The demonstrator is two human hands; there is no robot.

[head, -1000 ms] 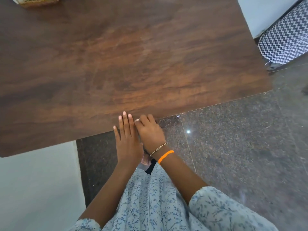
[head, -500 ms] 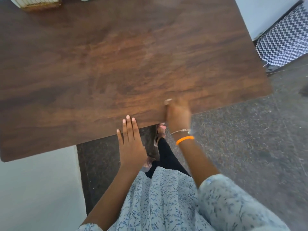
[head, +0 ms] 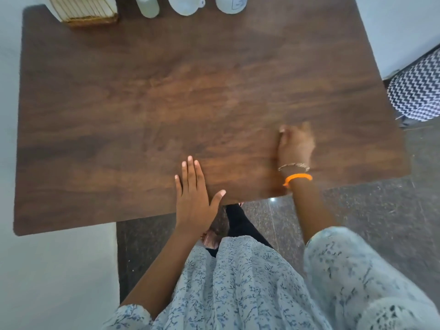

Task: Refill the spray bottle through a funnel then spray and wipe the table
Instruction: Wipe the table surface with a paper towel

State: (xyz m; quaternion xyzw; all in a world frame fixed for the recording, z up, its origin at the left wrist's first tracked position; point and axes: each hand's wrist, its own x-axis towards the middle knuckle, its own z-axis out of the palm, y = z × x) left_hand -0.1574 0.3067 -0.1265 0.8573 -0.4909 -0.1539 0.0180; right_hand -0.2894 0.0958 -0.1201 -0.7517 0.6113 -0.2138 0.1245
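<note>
A dark wooden table fills most of the view. At its far edge stand a white bottle, a white funnel and a white container with a blue label, all cut off by the top of the frame. My left hand lies flat on the near table edge, fingers straight and thumb out, holding nothing. My right hand is blurred over the table to the right, fingers curled, with nothing visible in it. Both hands are far from the bottle and funnel.
A woven box sits at the far left corner of the table. A black-and-white zigzag-patterned object stands on the floor at the right. Dark speckled floor lies beyond the near table edge, and my leg shows below it.
My right hand has swept from beside my left hand at the near edge to the right and further onto the table. The view tilted up, revealing the items at the far edge.
</note>
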